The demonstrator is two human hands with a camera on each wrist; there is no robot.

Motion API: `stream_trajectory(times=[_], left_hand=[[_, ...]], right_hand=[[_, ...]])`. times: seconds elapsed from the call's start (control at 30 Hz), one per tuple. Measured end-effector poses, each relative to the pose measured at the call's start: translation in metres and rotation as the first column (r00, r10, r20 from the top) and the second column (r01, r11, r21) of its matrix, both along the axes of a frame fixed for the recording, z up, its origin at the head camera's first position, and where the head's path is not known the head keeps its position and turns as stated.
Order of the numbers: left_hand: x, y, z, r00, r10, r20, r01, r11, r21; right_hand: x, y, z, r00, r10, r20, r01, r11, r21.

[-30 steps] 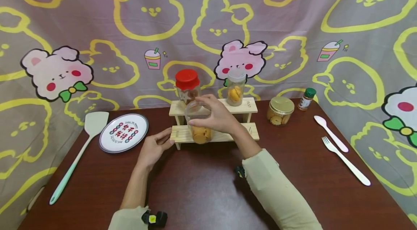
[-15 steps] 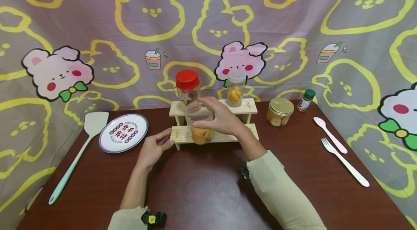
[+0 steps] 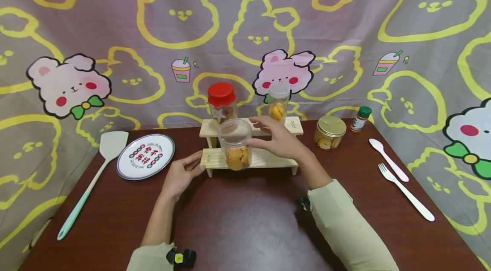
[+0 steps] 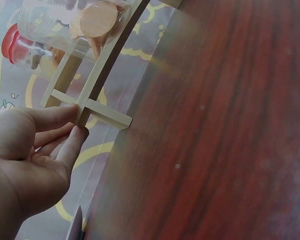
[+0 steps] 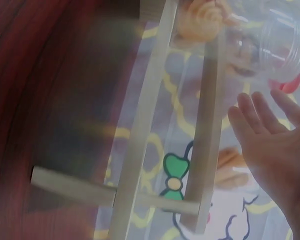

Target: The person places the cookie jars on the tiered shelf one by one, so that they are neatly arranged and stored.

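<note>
A two-tier wooden rack [image 3: 272, 160] stands on the table. My left hand [image 3: 182, 178] pinches the left end of its lower shelf; the left wrist view shows thumb and fingertips [image 4: 80, 131] on either side of the board. On that shelf stands a clear jar [image 3: 235, 145] with round cookies in the bottom. My right hand [image 3: 281, 139] is just right of this jar, fingers spread and holding nothing. Behind, the upper shelf bears a red-lidded jar [image 3: 222, 102] at left. A pale-lidded jar [image 3: 278, 102] with orange-yellow pieces is at right, partly behind my right hand.
Left of the rack lie a white plate [image 3: 145, 157] and a spatula with a green handle [image 3: 78, 209]. To the right are a gold-lidded cookie jar [image 3: 330, 131], a green-capped spice bottle [image 3: 360, 119], a spoon [image 3: 389, 160] and a fork [image 3: 406, 192]. A patterned cloth [image 3: 245, 28] hangs behind.
My right hand has let go of the clear cookie jar and moved right, away from it. The jar stays on the lower shelf. My left hand keeps its place on the rack.
</note>
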State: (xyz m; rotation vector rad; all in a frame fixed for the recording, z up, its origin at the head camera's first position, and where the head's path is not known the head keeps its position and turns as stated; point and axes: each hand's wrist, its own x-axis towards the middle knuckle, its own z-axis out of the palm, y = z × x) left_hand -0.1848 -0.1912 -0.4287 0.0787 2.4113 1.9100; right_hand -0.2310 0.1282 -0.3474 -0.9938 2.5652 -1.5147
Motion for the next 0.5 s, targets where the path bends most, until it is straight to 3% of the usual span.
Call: stream_trajectory(times=[0.2,0.5], left_hand=[[0.001,0.001,0.001,1.000,0.000,0.005,0.000,1.000,0.014],[0.001,0.000,0.000,1.000,0.000,0.006,0.000,1.000,-0.001]], right_hand=[[0.003,0.022,-0.005,1.000,-0.010,-0.027,0.011,0.999,0.052],[0.008,0.047,-0.003,0.999,-0.038,0.001,0.038,0.999,-0.016]])
